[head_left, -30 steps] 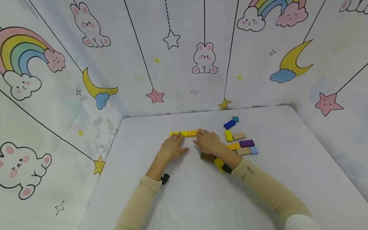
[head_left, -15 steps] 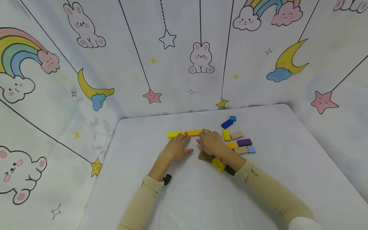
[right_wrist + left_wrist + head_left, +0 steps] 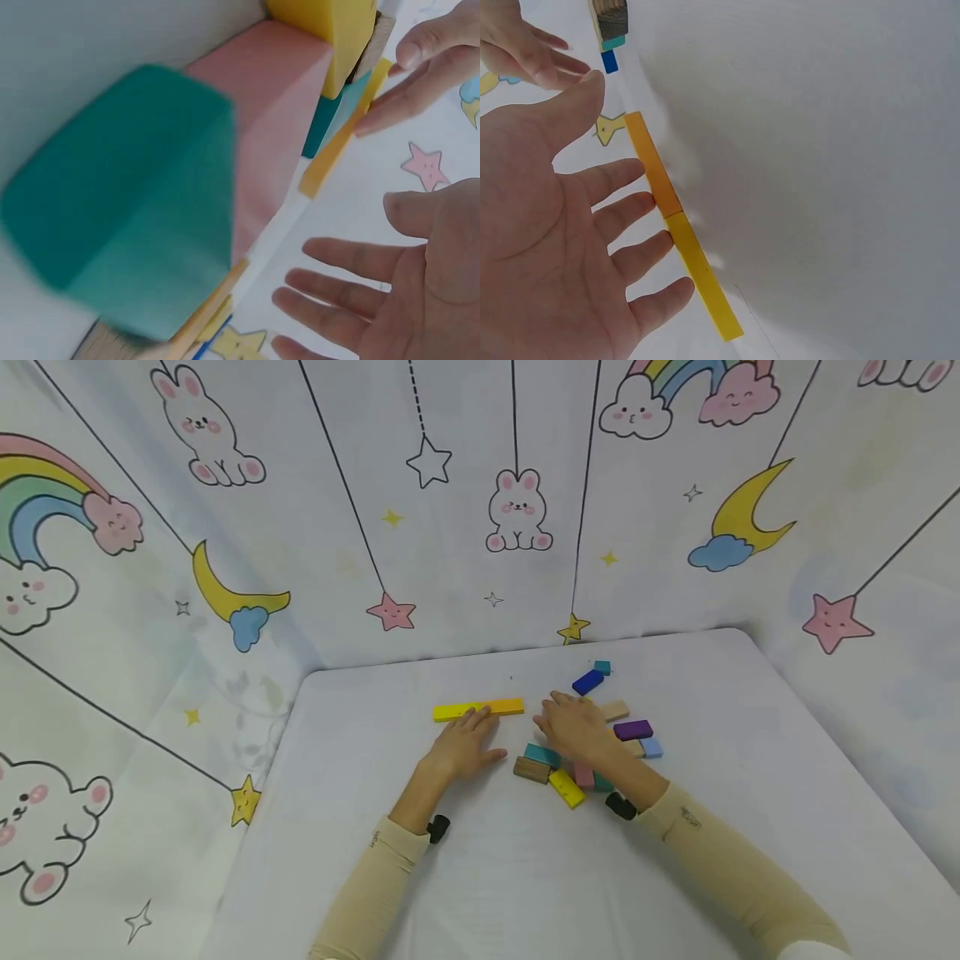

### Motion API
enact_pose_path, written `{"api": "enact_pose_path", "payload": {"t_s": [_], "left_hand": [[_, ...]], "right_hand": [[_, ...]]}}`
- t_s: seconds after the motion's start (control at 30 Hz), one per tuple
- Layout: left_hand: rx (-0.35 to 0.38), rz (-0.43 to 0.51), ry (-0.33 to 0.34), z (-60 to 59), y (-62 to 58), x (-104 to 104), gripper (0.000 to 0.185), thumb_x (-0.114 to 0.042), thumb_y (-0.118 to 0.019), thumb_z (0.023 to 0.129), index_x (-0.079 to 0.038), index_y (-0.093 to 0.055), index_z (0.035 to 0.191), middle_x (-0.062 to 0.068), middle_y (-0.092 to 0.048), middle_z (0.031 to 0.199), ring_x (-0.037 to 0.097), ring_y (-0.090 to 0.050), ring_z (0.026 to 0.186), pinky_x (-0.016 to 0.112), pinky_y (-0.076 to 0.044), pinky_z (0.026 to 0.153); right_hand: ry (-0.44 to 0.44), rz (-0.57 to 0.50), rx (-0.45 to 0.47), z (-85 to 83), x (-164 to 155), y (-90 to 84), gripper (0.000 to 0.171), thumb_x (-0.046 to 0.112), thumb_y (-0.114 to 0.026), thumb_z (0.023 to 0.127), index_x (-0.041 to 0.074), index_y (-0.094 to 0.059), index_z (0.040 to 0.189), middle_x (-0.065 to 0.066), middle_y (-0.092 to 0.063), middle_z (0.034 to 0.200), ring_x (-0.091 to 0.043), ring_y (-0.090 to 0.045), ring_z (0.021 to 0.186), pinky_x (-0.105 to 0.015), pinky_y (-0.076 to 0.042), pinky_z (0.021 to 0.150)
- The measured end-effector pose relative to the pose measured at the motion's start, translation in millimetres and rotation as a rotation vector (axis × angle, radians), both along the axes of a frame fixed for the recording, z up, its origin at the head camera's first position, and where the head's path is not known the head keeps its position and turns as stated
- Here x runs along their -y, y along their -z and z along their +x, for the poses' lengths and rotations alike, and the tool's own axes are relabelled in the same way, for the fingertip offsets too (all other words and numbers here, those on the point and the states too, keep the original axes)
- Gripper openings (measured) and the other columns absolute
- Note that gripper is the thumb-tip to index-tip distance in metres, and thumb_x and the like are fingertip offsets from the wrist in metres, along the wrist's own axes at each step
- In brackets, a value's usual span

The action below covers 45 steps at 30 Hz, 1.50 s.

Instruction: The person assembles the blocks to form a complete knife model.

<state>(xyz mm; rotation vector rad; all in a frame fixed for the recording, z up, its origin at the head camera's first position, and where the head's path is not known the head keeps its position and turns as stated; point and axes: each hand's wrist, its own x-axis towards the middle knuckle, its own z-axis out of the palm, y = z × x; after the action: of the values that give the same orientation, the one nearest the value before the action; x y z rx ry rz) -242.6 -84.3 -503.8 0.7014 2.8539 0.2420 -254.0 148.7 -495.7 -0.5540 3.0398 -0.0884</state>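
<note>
The right hand (image 3: 576, 727) has left the yellow-orange strip (image 3: 478, 709), now open over loose blocks (image 3: 558, 772) beside it; the left hand (image 3: 463, 745) stays open, fingertips at the strip.

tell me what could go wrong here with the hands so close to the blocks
The left hand lies open with fingertips right at the yellow block and orange block; a nudge could break their line. The right hand hovers open over the loose pile, and its wrist could knock the pink block.
</note>
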Motion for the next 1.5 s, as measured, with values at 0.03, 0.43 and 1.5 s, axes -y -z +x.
{"api": "enact_pose_path", "payload": {"t_s": [0.03,0.43,1.5], "left_hand": [[-0.002,-0.004,-0.002,0.1,-0.2,0,0.072,-0.056,-0.052,0.096,-0.016,-0.034,0.153,0.008,-0.022,0.162,0.033,-0.02,0.148,0.053,-0.022,0.118],[-0.016,-0.027,-0.017,1.6,1.8,-2,0.071,-0.056,-0.051,0.096,-0.017,-0.035,0.153,0.007,-0.022,0.162,0.032,-0.021,0.148,0.051,-0.023,0.118],[-0.008,0.03,-0.069,0.5,-0.1,-5,0.068,-0.051,-0.055,0.096,-0.014,-0.04,0.15,0.006,-0.03,0.159,0.031,-0.026,0.146,0.053,-0.023,0.117]], "right_hand": [[0.005,-0.008,-0.003,1.0,-2,-0.5,0.053,0.044,-0.038,0.104,0.006,-0.052,0.139,-0.016,-0.047,0.147,-0.033,-0.043,0.136,-0.056,-0.032,0.112],[0.048,-0.046,-0.036,16.4,-29,-7.5,0.059,0.047,-0.049,0.1,0.002,-0.054,0.136,-0.019,-0.054,0.139,-0.036,-0.052,0.127,-0.056,-0.041,0.105],[-0.179,-0.201,0.079,10.0,-106,3.6,0.061,0.051,-0.047,0.1,0.003,-0.056,0.136,-0.015,-0.05,0.144,-0.036,-0.043,0.135,-0.055,-0.035,0.11]]}}
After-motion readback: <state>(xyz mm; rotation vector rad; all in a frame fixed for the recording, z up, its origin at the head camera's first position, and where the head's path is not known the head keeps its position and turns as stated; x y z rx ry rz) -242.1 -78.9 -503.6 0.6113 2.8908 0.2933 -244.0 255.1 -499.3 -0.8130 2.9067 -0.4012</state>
